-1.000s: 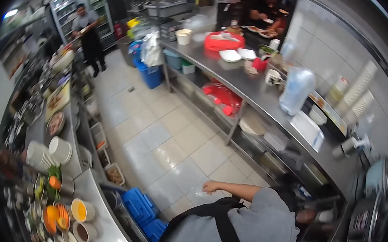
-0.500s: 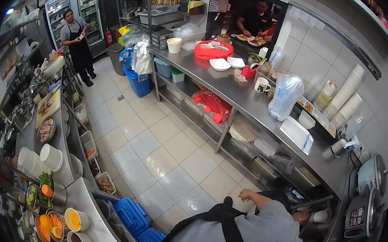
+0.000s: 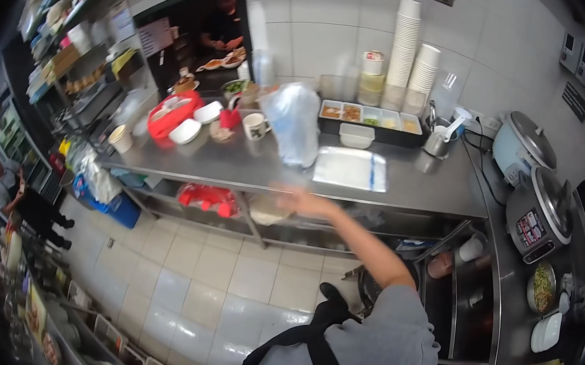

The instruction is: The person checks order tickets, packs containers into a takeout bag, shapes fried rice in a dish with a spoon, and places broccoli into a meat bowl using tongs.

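My right hand stretches out on a bare forearm over the front edge of the steel counter. It is blurred by motion; its fingers look extended and nothing shows in them. Just above it stands a bunched clear plastic bag, apart from the hand as far as I can tell. To the right of that bag lies a flat stack of clear plastic sheets or bags. A white mug stands left of the upright bag. My left hand is out of view.
Behind are a topping tray and tall stacks of paper cups. Rice cookers stand at right. White bowls and a red bag sit at left. One person is beyond the pass window, another at far left.
My view has swung right, toward the counter and rice cookers. My right arm has risen from low beside my body and now reaches out to the counter edge.
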A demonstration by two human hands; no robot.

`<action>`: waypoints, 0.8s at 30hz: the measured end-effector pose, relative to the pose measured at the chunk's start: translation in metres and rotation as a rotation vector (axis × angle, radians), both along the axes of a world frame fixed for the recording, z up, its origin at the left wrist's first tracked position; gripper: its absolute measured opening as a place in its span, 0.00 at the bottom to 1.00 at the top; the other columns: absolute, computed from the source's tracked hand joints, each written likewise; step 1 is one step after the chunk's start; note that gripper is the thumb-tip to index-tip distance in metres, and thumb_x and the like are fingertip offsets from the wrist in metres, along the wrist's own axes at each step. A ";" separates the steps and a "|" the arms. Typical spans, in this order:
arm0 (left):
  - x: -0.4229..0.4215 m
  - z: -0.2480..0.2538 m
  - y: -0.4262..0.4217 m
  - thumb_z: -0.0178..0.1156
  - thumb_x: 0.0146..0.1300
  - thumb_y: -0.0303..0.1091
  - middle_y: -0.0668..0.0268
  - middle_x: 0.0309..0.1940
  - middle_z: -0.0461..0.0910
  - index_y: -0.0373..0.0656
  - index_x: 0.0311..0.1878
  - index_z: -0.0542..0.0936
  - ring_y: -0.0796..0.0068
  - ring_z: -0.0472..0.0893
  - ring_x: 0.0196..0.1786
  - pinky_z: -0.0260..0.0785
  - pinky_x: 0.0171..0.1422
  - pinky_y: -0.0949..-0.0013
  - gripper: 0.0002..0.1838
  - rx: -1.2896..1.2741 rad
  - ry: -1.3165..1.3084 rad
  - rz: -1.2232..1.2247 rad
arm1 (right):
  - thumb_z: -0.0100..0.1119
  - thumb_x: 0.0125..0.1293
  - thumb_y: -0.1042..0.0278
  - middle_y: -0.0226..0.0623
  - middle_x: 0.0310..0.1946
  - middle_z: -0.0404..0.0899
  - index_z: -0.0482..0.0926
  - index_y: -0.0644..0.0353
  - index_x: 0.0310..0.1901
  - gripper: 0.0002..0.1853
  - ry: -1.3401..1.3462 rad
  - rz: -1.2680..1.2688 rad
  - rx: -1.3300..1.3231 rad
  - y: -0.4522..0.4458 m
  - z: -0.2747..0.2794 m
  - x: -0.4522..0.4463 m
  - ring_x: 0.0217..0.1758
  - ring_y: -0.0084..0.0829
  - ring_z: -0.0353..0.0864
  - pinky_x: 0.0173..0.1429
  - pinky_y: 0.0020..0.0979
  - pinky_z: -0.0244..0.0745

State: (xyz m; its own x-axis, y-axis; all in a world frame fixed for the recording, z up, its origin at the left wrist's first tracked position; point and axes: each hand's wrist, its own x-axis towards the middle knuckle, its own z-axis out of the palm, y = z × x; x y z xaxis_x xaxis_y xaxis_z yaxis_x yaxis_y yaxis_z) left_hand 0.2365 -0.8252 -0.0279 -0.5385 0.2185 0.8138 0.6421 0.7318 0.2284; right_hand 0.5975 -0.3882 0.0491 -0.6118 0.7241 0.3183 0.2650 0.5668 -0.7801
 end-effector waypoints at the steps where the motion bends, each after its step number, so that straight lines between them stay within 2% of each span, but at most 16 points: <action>1: 0.018 -0.003 0.038 0.58 0.56 0.34 0.47 0.57 0.62 0.38 0.61 0.64 0.52 0.62 0.61 0.55 0.63 0.58 0.29 -0.025 -0.056 -0.110 | 0.53 0.62 0.54 0.43 0.62 0.62 0.68 0.59 0.57 0.25 0.024 -0.161 0.185 0.030 0.044 0.030 0.66 0.37 0.60 0.66 0.34 0.55; 2: 0.041 -0.002 0.088 0.57 0.57 0.32 0.45 0.60 0.55 0.38 0.63 0.61 0.50 0.56 0.64 0.51 0.65 0.56 0.30 -0.025 -0.130 -0.227 | 0.56 0.60 0.55 0.45 0.63 0.60 0.68 0.59 0.58 0.26 0.127 -0.245 0.311 0.079 0.070 0.065 0.66 0.39 0.58 0.66 0.36 0.54; 3: 0.063 -0.001 0.136 0.56 0.57 0.31 0.44 0.63 0.47 0.39 0.64 0.58 0.47 0.51 0.66 0.47 0.67 0.54 0.32 -0.021 -0.211 -0.340 | 0.57 0.60 0.57 0.47 0.61 0.62 0.68 0.59 0.57 0.26 0.388 -0.339 0.225 0.120 0.092 0.095 0.66 0.40 0.58 0.67 0.35 0.54; 5: 0.111 0.008 0.216 0.58 0.55 0.28 0.45 0.67 0.37 0.39 0.65 0.56 0.46 0.45 0.68 0.46 0.68 0.52 0.34 0.028 -0.369 -0.557 | 0.56 0.60 0.55 0.48 0.61 0.62 0.67 0.59 0.58 0.27 0.360 -0.686 0.521 0.195 0.145 0.169 0.65 0.41 0.59 0.66 0.34 0.55; 6: 0.138 0.013 0.249 0.58 0.54 0.26 0.44 0.67 0.38 0.40 0.65 0.57 0.46 0.45 0.68 0.45 0.68 0.52 0.35 -0.003 -0.408 -0.591 | 0.56 0.59 0.55 0.48 0.62 0.61 0.64 0.59 0.60 0.29 0.334 -0.879 0.467 0.203 0.177 0.194 0.65 0.43 0.60 0.67 0.35 0.53; 7: 0.160 0.020 0.279 0.58 0.53 0.25 0.44 0.67 0.39 0.41 0.65 0.57 0.46 0.45 0.69 0.44 0.68 0.52 0.35 -0.030 -0.444 -0.620 | 0.56 0.59 0.55 0.51 0.62 0.60 0.62 0.59 0.61 0.30 0.353 -0.874 0.495 0.276 0.176 0.246 0.66 0.44 0.58 0.68 0.36 0.52; 8: 0.174 0.026 0.303 0.59 0.52 0.24 0.43 0.67 0.39 0.42 0.65 0.58 0.45 0.45 0.69 0.44 0.69 0.52 0.35 -0.055 -0.470 -0.645 | 0.56 0.59 0.55 0.53 0.61 0.60 0.62 0.61 0.61 0.31 0.328 -0.997 0.717 0.299 0.193 0.269 0.66 0.45 0.56 0.68 0.37 0.51; 9: 0.183 0.031 0.323 0.59 0.51 0.23 0.43 0.67 0.39 0.43 0.65 0.58 0.45 0.44 0.69 0.44 0.69 0.52 0.36 -0.076 -0.478 -0.667 | 0.56 0.59 0.55 0.53 0.61 0.59 0.60 0.63 0.62 0.33 0.328 -1.013 0.753 0.319 0.213 0.294 0.67 0.48 0.55 0.68 0.39 0.51; 10: 0.195 0.034 0.341 0.59 0.50 0.22 0.43 0.67 0.39 0.44 0.65 0.58 0.44 0.44 0.69 0.44 0.69 0.53 0.37 -0.100 -0.491 -0.693 | 0.57 0.56 0.51 0.55 0.62 0.57 0.59 0.59 0.63 0.36 0.276 -1.066 0.813 0.363 0.223 0.332 0.66 0.51 0.54 0.67 0.42 0.51; 12: 0.223 0.037 0.363 0.59 0.49 0.21 0.43 0.67 0.39 0.44 0.64 0.59 0.44 0.43 0.69 0.44 0.69 0.53 0.37 -0.124 -0.511 -0.707 | 0.59 0.52 0.44 0.58 0.63 0.53 0.56 0.54 0.65 0.42 0.028 -1.366 0.793 0.416 0.257 0.383 0.67 0.54 0.52 0.66 0.50 0.51; 14: 0.238 0.045 0.372 0.60 0.48 0.21 0.43 0.67 0.39 0.43 0.64 0.59 0.43 0.43 0.69 0.44 0.69 0.54 0.37 -0.125 -0.494 -0.683 | 0.63 0.44 0.36 0.59 0.63 0.50 0.50 0.49 0.67 0.51 0.030 -1.546 0.600 0.426 0.294 0.398 0.68 0.54 0.47 0.64 0.56 0.47; 20: 0.260 0.023 0.355 0.60 0.46 0.19 0.43 0.67 0.39 0.42 0.62 0.61 0.42 0.48 0.67 0.47 0.67 0.53 0.37 -0.156 -0.557 -0.524 | 0.67 0.32 0.31 0.59 0.63 0.51 0.43 0.51 0.67 0.63 -0.024 -1.684 0.520 0.469 0.346 0.436 0.69 0.51 0.41 0.64 0.57 0.40; 24: 0.266 0.010 0.337 0.60 0.45 0.19 0.44 0.67 0.39 0.42 0.61 0.61 0.42 0.51 0.66 0.51 0.65 0.53 0.37 -0.163 -0.576 -0.410 | 0.68 0.30 0.30 0.60 0.61 0.55 0.42 0.52 0.67 0.65 -0.057 -1.700 0.483 0.484 0.363 0.443 0.68 0.52 0.45 0.65 0.59 0.38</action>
State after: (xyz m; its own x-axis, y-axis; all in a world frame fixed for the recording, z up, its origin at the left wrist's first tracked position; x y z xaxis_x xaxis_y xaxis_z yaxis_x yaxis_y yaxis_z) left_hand 0.5025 -0.4885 -0.0182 -0.7206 0.5893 0.3654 0.6828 0.5114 0.5218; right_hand 1.0408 0.0957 0.4118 0.6302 0.3685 0.6834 0.7699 -0.1829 -0.6113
